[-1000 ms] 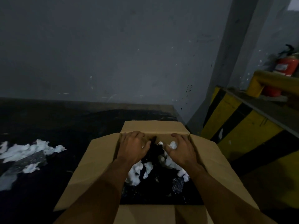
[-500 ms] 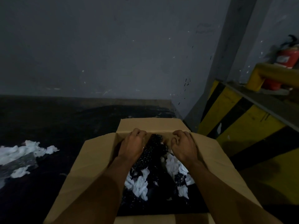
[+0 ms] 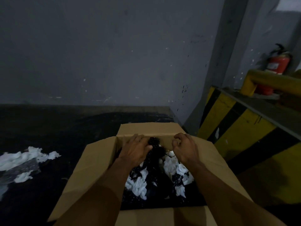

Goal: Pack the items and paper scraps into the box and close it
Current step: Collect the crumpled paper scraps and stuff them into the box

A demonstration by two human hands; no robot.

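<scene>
Left hand and right hand now sit farther back than before. Open cardboard box on dark surface: white paper scraps and black beaded bundle inside. Left hand lies flat on bundle at far wall; right hand clenched beside. Loose scraps lie left, outside.

brown matt corrugated-cardboard box; white crumpled paper scraps inside; black glossy beaded item; red glossy metal fire extinguisher
</scene>
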